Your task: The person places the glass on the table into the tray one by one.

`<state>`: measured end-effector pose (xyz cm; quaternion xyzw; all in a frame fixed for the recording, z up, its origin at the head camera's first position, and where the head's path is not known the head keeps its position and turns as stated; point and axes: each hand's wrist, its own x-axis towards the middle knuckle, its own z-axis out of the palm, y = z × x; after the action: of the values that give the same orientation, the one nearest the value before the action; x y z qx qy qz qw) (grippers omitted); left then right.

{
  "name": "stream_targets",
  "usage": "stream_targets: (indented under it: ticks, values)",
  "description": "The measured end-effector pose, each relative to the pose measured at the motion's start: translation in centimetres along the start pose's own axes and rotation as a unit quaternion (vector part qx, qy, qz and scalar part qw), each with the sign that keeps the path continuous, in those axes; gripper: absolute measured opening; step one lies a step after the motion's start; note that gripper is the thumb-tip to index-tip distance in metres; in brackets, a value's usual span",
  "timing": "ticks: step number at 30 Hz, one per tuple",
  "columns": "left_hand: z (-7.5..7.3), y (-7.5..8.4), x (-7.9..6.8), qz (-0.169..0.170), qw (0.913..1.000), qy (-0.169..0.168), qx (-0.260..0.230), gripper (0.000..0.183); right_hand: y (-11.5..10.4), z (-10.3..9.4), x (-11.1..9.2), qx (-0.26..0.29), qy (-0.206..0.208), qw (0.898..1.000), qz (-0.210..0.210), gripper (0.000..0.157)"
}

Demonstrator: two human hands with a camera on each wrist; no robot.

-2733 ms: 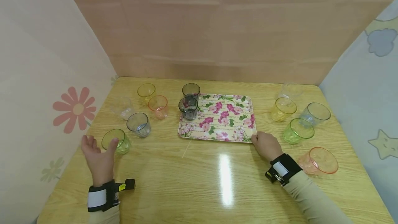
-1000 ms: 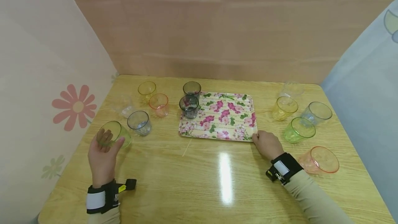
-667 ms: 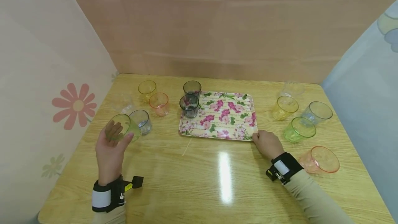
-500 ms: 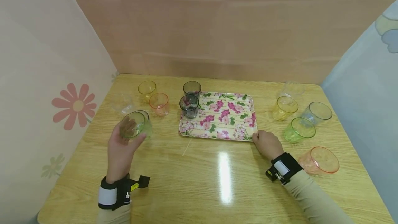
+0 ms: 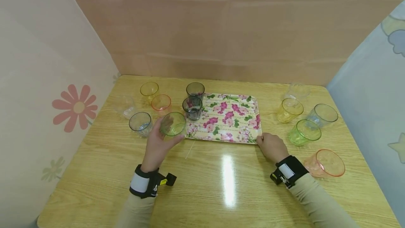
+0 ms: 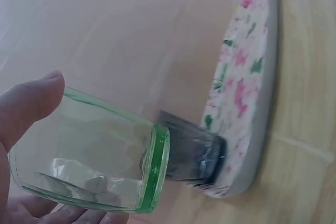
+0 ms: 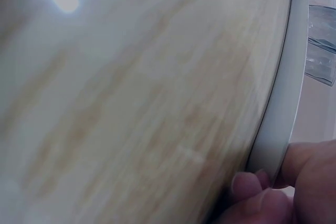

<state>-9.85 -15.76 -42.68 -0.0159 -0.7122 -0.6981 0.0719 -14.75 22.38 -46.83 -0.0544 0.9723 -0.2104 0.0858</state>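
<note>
My left hand [image 5: 155,147] holds a clear green cup [image 5: 173,124] between thumb and fingers, just off the front left corner of a floral tray [image 5: 228,119]. In the left wrist view this green cup [image 6: 100,156] is off the table, its fingers partly hidden beneath it. Two dark grey cups, a front one [image 5: 192,109] and a rear one [image 5: 195,90], stand upright at the tray's left end. At the front right corner, my right hand [image 5: 272,147] grips the tray's edge. The right wrist view shows thumb and fingertips pinching the pale rim [image 7: 283,93].
On the left stand a yellow cup [image 5: 149,92], a pink cup [image 5: 161,104], a blue-grey cup [image 5: 140,124] and a colourless cup [image 5: 126,107]. On the right are another yellow cup [image 5: 289,110], green cup [image 5: 303,133], pink cup [image 5: 326,163], bluish cup [image 5: 322,114] and colourless cup [image 5: 297,90].
My left hand has closed round the green cup at the far left, lifted it and carried it right, past the blue-grey cup to the tray. The right hand has stayed at the tray corner.
</note>
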Motion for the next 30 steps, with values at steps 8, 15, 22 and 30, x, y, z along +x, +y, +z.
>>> stream_targets:
  ticks: [8, 15, 22, 30]
  values:
    - [2.1, -2.7, 1.9, -0.035, 0.9987, -0.002, 0.036, 0.077, 0.0, 0.0, -0.1, -0.001, 0.000, 1.000, 0.000, 0.040]
    - [2.9, -3.2, 2.3, -0.045, 0.9978, -0.007, 0.047, 0.076, -0.2, -0.1, -0.1, -0.004, 0.002, 1.000, 0.002, 0.039]
    - [3.5, -3.6, 2.6, -0.040, 0.9984, -0.014, 0.037, 0.076, -0.2, 0.0, 0.0, -0.008, 0.001, 1.000, 0.005, 0.039]
    - [3.6, -4.1, 2.9, -0.042, 0.9980, -0.013, 0.046, 0.079, -0.3, -0.2, 0.0, -0.004, 0.003, 1.000, 0.000, 0.039]
